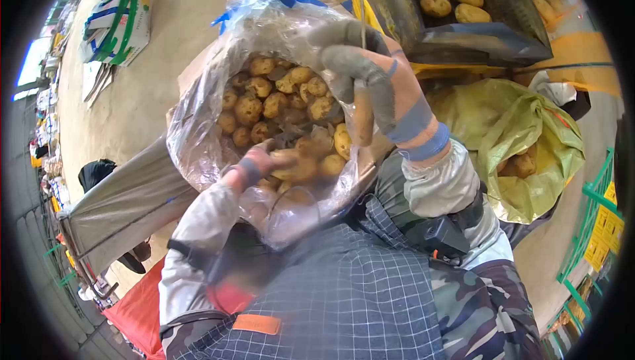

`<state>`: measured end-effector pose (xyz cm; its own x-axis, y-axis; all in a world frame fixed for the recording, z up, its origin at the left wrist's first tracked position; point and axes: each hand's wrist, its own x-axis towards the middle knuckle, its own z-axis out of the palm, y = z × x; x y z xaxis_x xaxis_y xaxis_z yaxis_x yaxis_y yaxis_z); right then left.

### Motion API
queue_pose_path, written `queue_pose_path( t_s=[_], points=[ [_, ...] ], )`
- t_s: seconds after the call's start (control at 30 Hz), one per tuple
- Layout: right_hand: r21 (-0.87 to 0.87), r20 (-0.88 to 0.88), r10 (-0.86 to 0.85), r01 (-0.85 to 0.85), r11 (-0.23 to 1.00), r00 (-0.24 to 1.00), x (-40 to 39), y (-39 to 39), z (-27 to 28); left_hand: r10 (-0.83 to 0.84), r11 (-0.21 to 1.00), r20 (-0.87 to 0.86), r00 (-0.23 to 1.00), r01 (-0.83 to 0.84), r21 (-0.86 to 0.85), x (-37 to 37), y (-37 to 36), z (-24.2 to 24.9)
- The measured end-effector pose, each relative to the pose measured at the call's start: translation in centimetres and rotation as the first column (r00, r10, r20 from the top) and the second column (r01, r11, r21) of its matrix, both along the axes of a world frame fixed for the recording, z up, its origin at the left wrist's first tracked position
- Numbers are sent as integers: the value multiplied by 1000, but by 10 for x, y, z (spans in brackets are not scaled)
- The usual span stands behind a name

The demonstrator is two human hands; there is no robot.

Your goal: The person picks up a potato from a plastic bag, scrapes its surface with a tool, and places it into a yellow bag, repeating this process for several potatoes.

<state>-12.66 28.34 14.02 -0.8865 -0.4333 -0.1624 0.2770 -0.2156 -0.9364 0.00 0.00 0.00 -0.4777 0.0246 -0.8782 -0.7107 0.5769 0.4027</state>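
Observation:
A clear plastic bag [192, 128] filled with potatoes [249, 110] stands open before me. My left hand [256, 163], in an orange and grey glove, reaches into it and grips a potato [296, 167], blurred by motion; its fingertips are partly hidden. Above the bag's right rim is my right hand [374, 85], in the same kind of glove. Its fingers are wrapped round a tool with a wooden handle [362, 116], whose thin metal part points upward. I cannot make out the full shape of that metal part.
A dark crate [483, 49] with several potatoes stands at the upper right. Below it sits a yellow-green bag [489, 122] with potatoes inside. A white and green carton [122, 26] lies at the upper left. Green metal railing [585, 227] runs along the right.

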Motion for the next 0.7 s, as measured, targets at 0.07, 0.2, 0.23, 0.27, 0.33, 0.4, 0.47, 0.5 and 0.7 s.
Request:
queue_pose_path(
  t_s=[0.07, 0.2, 0.23, 0.27, 0.33, 0.4, 0.47, 0.5, 0.7],
  points=[
    [-56, 59, 38, -35, 998, 997, -5, -2, -1, 399, 845, 71, 914, -397, 358, -2, -10, 44],
    [372, -45, 149, -122, 920, 988, 5, -23, -3, 682, 405, 200, 704, -591, 697, 18, -10, 91],
    [541, -219, 188, -41, 840, 958, 12, -30, -6, 732, 343, 188, 655, -592, 730, 22, -8, 95],
    [678, -369, 253, 73, 731, 894, 24, -35, -9, 743, 278, 202, 638, -569, 774, 26, -13, 92],
    [840, -395, 464, 107, 532, 793, 29, -45, -2, 753, 89, 297, 587, -538, 838, 34, -11, 91],
    [932, -172, 667, -99, 348, 725, 31, -53, 10, 769, -18, 343, 540, -517, 856, 40, -11, 88],
    [931, -267, 672, 3, 366, 691, 43, -60, -10, 785, 18, 291, 547, -489, 872, 45, -9, 90],
    [926, -312, 674, 53, 375, 670, 49, -61, -22, 788, 19, 283, 546, -481, 877, 46, -7, 91],
    [949, -294, 762, 82, 305, 577, 57, -72, -35, 814, -22, 285, 506, -463, 886, 48, 4, 96]
  ],
)
